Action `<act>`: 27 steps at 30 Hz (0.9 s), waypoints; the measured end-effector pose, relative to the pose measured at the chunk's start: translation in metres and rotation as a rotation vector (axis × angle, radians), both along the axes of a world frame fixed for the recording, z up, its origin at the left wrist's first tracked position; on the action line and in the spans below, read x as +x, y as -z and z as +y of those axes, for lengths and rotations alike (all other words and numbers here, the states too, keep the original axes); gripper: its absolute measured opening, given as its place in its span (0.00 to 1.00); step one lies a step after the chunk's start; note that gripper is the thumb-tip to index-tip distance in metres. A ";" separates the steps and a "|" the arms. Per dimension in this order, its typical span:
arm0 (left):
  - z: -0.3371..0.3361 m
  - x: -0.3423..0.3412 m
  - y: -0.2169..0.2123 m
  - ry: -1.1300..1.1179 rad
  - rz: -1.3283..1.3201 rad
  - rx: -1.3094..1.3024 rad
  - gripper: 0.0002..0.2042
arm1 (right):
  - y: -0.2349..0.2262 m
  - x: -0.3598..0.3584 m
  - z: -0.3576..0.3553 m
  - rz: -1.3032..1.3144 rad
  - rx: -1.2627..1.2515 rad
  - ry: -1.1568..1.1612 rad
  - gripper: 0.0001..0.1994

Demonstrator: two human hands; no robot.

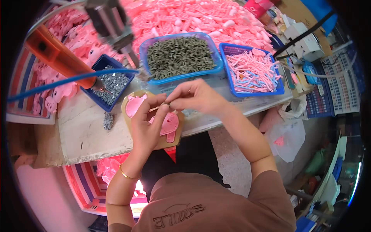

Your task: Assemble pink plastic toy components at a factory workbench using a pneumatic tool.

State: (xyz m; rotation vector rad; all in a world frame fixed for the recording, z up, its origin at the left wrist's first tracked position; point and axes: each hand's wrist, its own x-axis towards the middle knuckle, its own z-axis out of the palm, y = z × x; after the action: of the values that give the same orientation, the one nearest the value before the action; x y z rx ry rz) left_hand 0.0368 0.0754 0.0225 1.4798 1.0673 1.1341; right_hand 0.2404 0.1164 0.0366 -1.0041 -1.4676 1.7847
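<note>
My left hand [146, 125] and my right hand [198, 97] meet with fingertips pinched around a small dark piece [167, 103], mostly covered by the fingers. Below them on the table edge lies a tan holding block [155, 145]. Two pink plastic shell pieces rest in it: a rounded one [135, 104] at its left, and one with a short tab [169, 125] at its right, partly behind my left hand. Just beyond my hands, a clear blue tub [181, 79] holds a heap of small dark grey-green parts [179, 58].
An orange electric screwdriver [58, 54] slants in at the left, above a dark blue tray [125, 86] of screws. Right of the tub, a blue basket [253, 94] holds pink and pale blue strips. Pink plastic parts [193, 17] pile up behind. A metal machine head [112, 23] hangs overhead.
</note>
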 end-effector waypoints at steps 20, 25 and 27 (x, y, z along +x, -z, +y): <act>-0.011 -0.004 0.005 0.085 -0.083 -0.181 0.08 | 0.029 0.177 0.050 -1.420 0.877 0.700 0.10; -0.007 -0.004 0.003 0.051 -0.122 -0.225 0.11 | 0.022 0.174 0.045 -0.740 0.606 0.849 0.07; -0.005 -0.006 0.004 0.028 -0.110 -0.247 0.11 | 0.015 0.147 0.036 -0.530 0.546 0.727 0.07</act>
State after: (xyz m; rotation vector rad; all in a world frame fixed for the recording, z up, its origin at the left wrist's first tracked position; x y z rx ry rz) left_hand 0.0309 0.0702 0.0184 1.2211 1.0655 1.0126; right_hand 0.3870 0.1526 0.0212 -1.5065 -1.4814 0.5831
